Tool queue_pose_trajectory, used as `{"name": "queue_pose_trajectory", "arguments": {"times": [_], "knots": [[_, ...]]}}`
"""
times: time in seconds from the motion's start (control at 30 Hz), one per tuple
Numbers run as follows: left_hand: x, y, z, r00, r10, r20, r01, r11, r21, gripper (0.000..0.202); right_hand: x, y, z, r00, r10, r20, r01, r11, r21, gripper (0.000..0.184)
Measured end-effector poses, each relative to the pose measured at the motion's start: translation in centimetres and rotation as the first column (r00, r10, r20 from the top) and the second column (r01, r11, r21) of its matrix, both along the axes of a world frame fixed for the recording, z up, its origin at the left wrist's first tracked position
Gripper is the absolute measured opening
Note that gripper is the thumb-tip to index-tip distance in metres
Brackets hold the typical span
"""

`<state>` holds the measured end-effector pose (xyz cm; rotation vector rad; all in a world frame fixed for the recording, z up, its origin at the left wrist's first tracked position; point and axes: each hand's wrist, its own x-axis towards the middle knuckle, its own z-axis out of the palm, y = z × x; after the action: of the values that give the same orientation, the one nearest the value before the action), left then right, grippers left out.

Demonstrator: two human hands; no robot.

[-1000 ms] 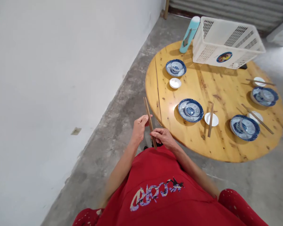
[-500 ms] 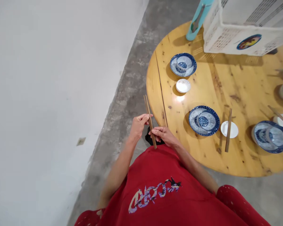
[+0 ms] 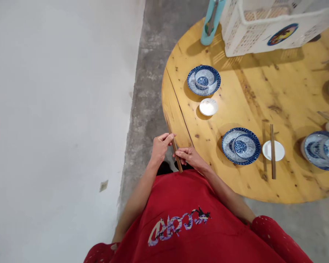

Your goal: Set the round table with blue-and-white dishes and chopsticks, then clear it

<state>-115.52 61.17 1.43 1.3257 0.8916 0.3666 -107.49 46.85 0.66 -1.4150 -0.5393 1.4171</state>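
A pair of brown wooden chopsticks (image 3: 177,158) slants in front of my red shirt, at the rounded left end of the wooden table (image 3: 230,106). My left hand (image 3: 161,147) pinches them near the middle, its fingertips closed round the sticks. Lower down, my right hand (image 3: 190,157) grips the same pair between thumb and fingers. Nearest to the hands on the table is a small white dish (image 3: 208,107), with a clear-looking bowl in a blue-and-white plate (image 3: 192,88) behind it. Another blue-and-white plate with a bowl (image 3: 227,155) stands to the right.
Chopsticks (image 3: 273,146) lie across a white dish (image 3: 280,150) to the right, beside a further plate and bowl (image 3: 322,150). A white plastic crate (image 3: 252,40) and a light-blue utensil holder (image 3: 205,39) stand at the back. A white wall (image 3: 57,109) runs along my left.
My view has shifted, and I am nearer the table, whose edge now lies behind the chopsticks' upper ends. Both hands keep their hold on the chopsticks.
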Motion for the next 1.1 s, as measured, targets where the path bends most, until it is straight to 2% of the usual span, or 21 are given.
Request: {"name": "queue_pose_trajectory", "arguments": {"times": [0.07, 0.13, 0.2, 0.27, 0.33, 0.4, 0.6, 0.77, 0.93, 1.1], "knots": [[0.8, 0.5, -0.1, 1.0, -0.03, 0.002, 0.03, 1.0, 0.002, 0.025, 0.2, 0.2, 0.2, 0.996, -0.018, 0.083, 0.02, 1.0, -0.012, 0.042], [1.7, 0.9, -0.2, 0.999, -0.053, 0.006, 0.053, 0.999, 0.004, 0.025, 0.3, 0.5, 0.4, 0.966, -0.067, 0.25, 0.072, 0.997, -0.009, 0.039], [2.8, 1.3, -0.3, 0.996, -0.084, 0.001, 0.084, 0.996, 0.004, 0.026, 0.3, 0.9, 0.5, 0.86, -0.127, 0.494, 0.156, 0.988, -0.019, 0.033], [4.0, 1.6, -0.4, 0.99, -0.142, -0.011, 0.143, 0.99, 0.006, 0.026, 0.2, 1.5, 0.8, 0.691, -0.114, 0.714, 0.24, 0.968, -0.078, 0.025], [5.2, 2.1, -0.3, 0.975, -0.22, -0.02, 0.221, 0.975, 0.008, 0.027, 0.0, 2.4, 1.1, 0.562, -0.017, 0.827, 0.306, 0.933, -0.188, 0.024], [6.2, 2.8, 0.0, 0.954, -0.298, -0.016, 0.298, 0.954, 0.006, 0.027, -0.1, 3.6, 1.5, 0.513, 0.087, 0.854, 0.354, 0.885, -0.302, 0.028], [8.9, 6.2, 0.4, 0.86, -0.51, -0.008, 0.51, 0.86, 0.007, 0.029, -0.3, 8.6, 3.0, 0.505, 0.24, 0.829, 0.521, 0.681, -0.514, 0.036], [10.7, 9.5, -1.0, 0.783, -0.621, 0.019, 0.621, 0.784, 0.018, 0.032, -0.3, 13.0, 2.6, 0.522, 0.249, 0.816, 0.614, 0.554, -0.562, 0.039], [12.0, 11.9, -2.3, 0.689, -0.724, 0.004, 0.724, 0.689, 0.009, 0.03, -0.2, 15.6, 1.8, 0.533, 0.195, 0.823, 0.675, 0.489, -0.553, 0.038], [13.0, 12.9, -2.3, 0.615, -0.789, 0.007, 0.788, 0.615, 0.034, 0.031, 0.2, 16.5, 1.8, 0.553, 0.092, 0.828, 0.714, 0.46, -0.528, 0.038]]}}
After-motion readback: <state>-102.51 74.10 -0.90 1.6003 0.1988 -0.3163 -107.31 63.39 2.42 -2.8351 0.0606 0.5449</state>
